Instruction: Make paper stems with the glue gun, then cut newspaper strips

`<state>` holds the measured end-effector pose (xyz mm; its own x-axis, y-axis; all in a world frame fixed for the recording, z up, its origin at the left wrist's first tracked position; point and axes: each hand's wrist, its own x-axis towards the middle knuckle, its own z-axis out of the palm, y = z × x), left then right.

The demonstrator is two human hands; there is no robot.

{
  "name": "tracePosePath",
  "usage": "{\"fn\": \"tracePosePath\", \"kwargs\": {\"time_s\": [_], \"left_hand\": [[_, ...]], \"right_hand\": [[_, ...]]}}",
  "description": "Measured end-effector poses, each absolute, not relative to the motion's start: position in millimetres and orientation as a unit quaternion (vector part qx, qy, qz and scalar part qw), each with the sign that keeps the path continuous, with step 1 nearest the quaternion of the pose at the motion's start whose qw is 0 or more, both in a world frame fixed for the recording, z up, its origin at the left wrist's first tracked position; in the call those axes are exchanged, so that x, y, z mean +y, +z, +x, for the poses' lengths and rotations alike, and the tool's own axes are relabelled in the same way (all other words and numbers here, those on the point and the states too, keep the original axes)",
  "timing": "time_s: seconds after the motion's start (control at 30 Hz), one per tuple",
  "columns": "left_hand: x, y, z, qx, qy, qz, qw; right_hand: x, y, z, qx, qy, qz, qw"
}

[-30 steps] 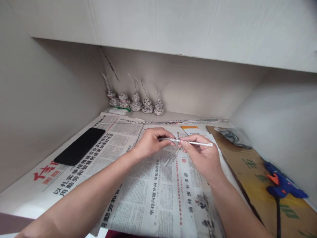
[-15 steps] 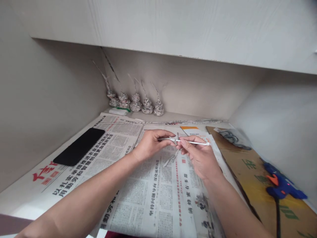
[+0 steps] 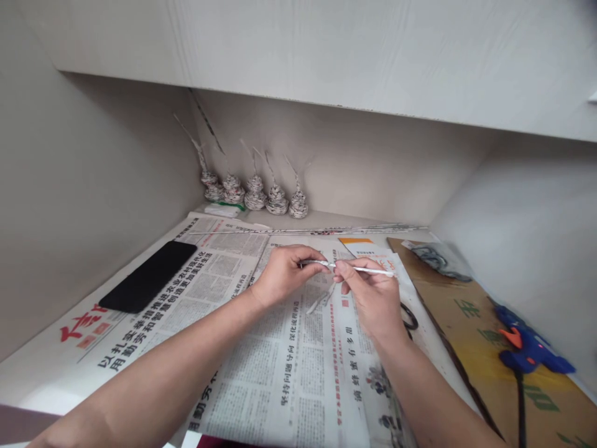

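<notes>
My left hand [image 3: 285, 274] pinches one end of a thin rolled-paper stick [image 3: 377, 271] between thumb and fingers. Close beside it, my right hand [image 3: 375, 302] grips the same stick, whose white end sticks out past the knuckles to the right. Whether it is one piece or two joined between my fingertips, I cannot tell. A thin pale paper strip [image 3: 321, 302] hangs below the fingertips, over printed newspaper [image 3: 270, 348]. By my right wrist a black loop [image 3: 410, 316], like a scissors handle, shows partly.
Several woven paper gourd shapes [image 3: 255, 194] stand along the back wall. Long paper sticks [image 3: 326, 231] lie before them. A black phone-like slab [image 3: 148, 277] lies left. At right, cardboard [image 3: 448, 311] bears a blue glue gun [image 3: 534, 348] and a plastic bag [image 3: 438, 258]. A shelf panel [image 3: 326, 56] overhangs.
My right hand has shifted slightly left, closer to my left fingertips, and its wrist has turned a little. The black loop beside the wrist has come into view.
</notes>
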<state>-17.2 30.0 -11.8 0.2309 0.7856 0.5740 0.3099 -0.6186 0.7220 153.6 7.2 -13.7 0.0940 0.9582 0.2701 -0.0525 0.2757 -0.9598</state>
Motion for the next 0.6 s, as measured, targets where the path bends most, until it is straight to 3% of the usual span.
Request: {"fn": "tracePosePath", "kwargs": {"time_s": [0.23, 0.3, 0.47, 0.53, 0.6], "left_hand": [[28, -8, -17, 0.360, 0.506, 0.746, 0.240], [29, -9, -18, 0.371, 0.507, 0.745, 0.226], [34, -13, -20, 0.378, 0.491, 0.759, 0.198], [35, -14, -21, 0.380, 0.484, 0.765, 0.191], [36, -15, -21, 0.385, 0.472, 0.772, 0.181]], "right_hand": [[9, -7, 167, -0.549, 0.422, -0.458, 0.557], [9, -2, 172, -0.590, 0.334, -0.471, 0.565], [8, 9, 182, -0.739, -0.090, -0.457, 0.487], [8, 8, 184, -0.780, -0.133, -0.443, 0.421], [9, 5, 185, -0.815, -0.103, -0.442, 0.361]]}}
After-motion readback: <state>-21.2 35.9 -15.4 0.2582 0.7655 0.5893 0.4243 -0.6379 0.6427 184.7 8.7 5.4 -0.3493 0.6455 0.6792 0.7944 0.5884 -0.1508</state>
